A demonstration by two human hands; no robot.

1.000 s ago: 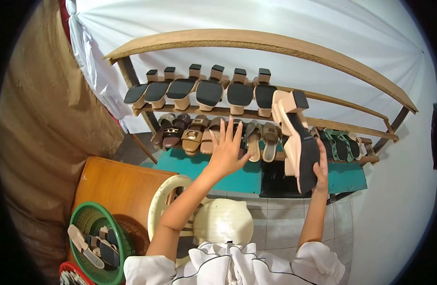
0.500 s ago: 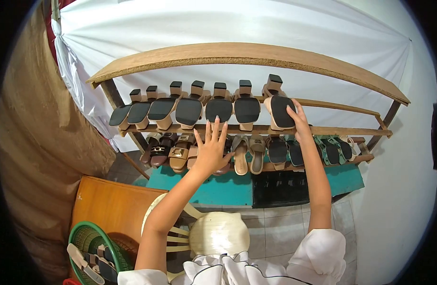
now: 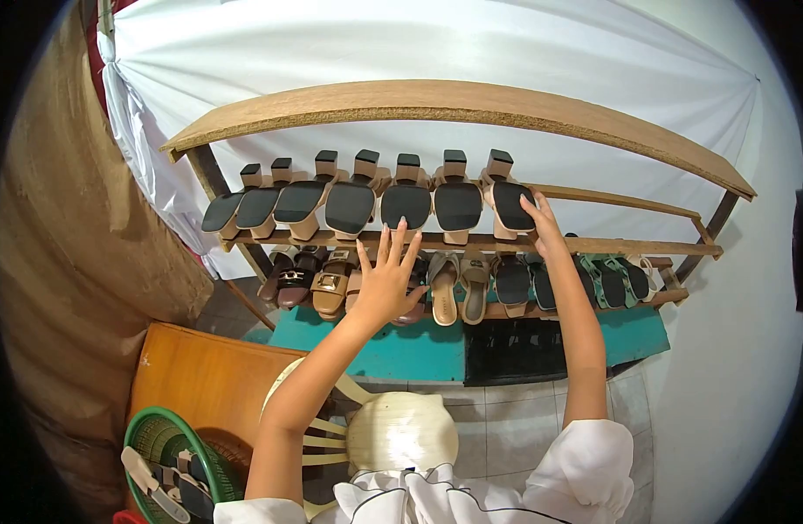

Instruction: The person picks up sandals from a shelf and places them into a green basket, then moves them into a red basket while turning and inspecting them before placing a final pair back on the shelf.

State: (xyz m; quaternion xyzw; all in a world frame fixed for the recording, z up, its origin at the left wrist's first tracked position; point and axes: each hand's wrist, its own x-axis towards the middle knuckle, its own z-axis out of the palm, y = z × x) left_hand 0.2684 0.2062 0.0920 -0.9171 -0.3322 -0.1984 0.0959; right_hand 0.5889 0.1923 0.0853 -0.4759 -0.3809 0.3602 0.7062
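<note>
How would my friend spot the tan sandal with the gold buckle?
Find the long brown wooden rack before the white cloth. Near the left end of its lower row is the tan slide sandal. Its squarish gold buckle differs from the gold chain on the dark sandal to its left.

The end shoe [image 3: 515, 207] is light tan, with a flat black bottom and a chunky tan heel. The heel has a black tip and points up. The shoe is tipped so its black bottom faces out, and it is at the right end of the row, on the top wooden shelf [image 3: 624, 247]. Just beside it, to the left, are six more shoes [image 3: 350, 209] that look much the same. They have their black bottoms facing out and their square heels up too. The two shoes farthest left sit close together and lean a bit sideways
</note>
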